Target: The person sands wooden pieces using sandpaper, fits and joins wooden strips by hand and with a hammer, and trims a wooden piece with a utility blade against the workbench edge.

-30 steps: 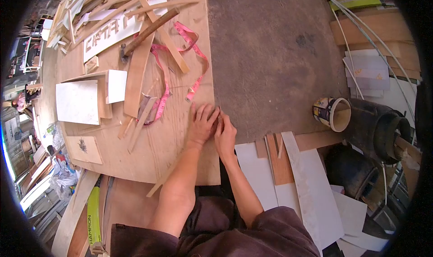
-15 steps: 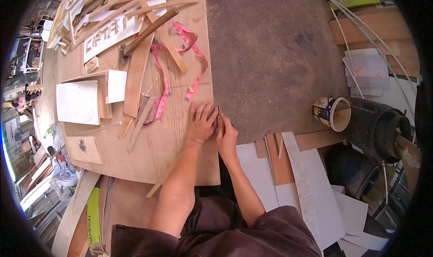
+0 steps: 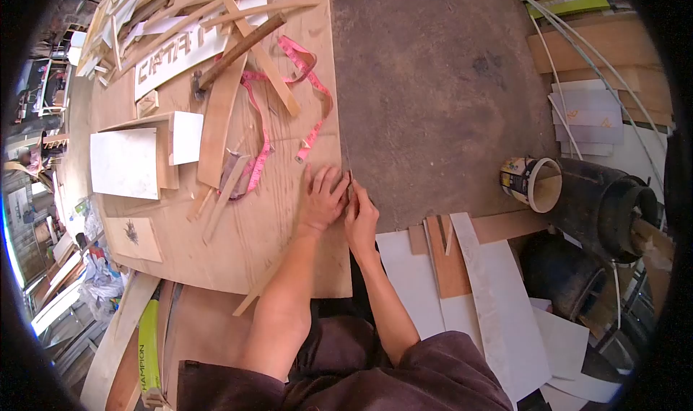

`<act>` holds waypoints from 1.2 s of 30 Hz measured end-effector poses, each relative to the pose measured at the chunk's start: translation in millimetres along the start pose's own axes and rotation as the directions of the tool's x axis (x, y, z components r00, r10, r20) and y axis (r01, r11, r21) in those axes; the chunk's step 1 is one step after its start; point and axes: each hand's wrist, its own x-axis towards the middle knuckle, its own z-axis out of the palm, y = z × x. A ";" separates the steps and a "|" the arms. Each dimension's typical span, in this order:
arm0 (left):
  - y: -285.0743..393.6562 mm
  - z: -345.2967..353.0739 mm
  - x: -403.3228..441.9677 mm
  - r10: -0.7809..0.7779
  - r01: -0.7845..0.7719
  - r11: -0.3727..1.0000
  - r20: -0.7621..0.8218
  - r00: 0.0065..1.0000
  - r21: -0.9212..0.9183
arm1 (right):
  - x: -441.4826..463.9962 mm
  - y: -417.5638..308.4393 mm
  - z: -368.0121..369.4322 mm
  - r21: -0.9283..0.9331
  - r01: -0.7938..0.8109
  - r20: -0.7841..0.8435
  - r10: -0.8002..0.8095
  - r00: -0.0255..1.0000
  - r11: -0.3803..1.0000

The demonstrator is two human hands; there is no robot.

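My left hand [image 3: 323, 200] lies flat on the bench [image 3: 209, 256], fingers a bit spread, gripping nothing I can see. My right hand [image 3: 361, 212] seems to pinch a thin dark piece [image 3: 351, 178] at the bench's right edge. I'd press firmly, pinch gently.

Thin thing [image 3: 351, 183] at the right fingers [image 3: 366, 203] is too tiny to tell, wood pile [image 3: 154, 14] gets cropped up top.

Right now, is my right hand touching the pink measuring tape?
Apart. The head view shows the left hand and bare wooden board between the right hand and the pink measuring tape.
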 end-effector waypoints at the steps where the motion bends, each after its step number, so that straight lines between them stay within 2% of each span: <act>1: -0.4 -0.1 0.1 0.004 -0.004 1.000 0.000 1.000 0.002 | -0.9 -0.9 -0.8 0.012 -0.017 0.011 0.017 1.000 1.000; 5: 2.0 0.1 -1.3 -0.021 0.021 1.000 0.026 0.999 0.005 | 2.1 9.8 1.8 -0.022 -0.007 0.029 0.008 1.000 1.000; 13: 4.4 -6.5 -0.5 -0.037 0.037 0.999 0.047 0.998 -0.005 | -4.3 18.4 6.4 0.018 0.055 -0.035 -0.054 0.998 0.998; 17: 3.4 -6.5 1.2 -0.029 0.030 0.999 0.045 0.999 -0.018 | 0.0 26.4 9.2 0.006 0.020 -0.020 -0.019 1.000 1.000; 20: 1.6 -3.5 2.2 -0.036 0.037 0.998 0.023 0.999 -0.048 | -6.4 39.5 12.4 -0.035 0.085 -0.067 -0.087 0.994 0.996; 26: 4.1 -6.4 1.0 -0.023 0.024 0.999 0.020 1.000 -0.032 | -2.1 29.3 7.5 0.014 0.033 -0.017 -0.033 0.999 0.999; 28: 2.0 -5.4 4.0 -0.018 0.018 0.999 0.005 1.000 -0.036 | -9.2 28.7 8.4 0.016 -0.059 -0.006 0.059 0.998 0.998; 31: 6.3 -6.1 2.5 -0.067 0.067 0.996 0.016 0.998 -0.052 | -8.6 28.6 14.3 0.062 -0.014 -0.055 0.018 0.998 0.998; 36: 3.2 -8.9 2.6 -0.038 0.040 0.997 0.025 0.999 -0.062 | -14.2 29.8 15.3 0.041 -0.021 -0.065 0.024 0.998 0.999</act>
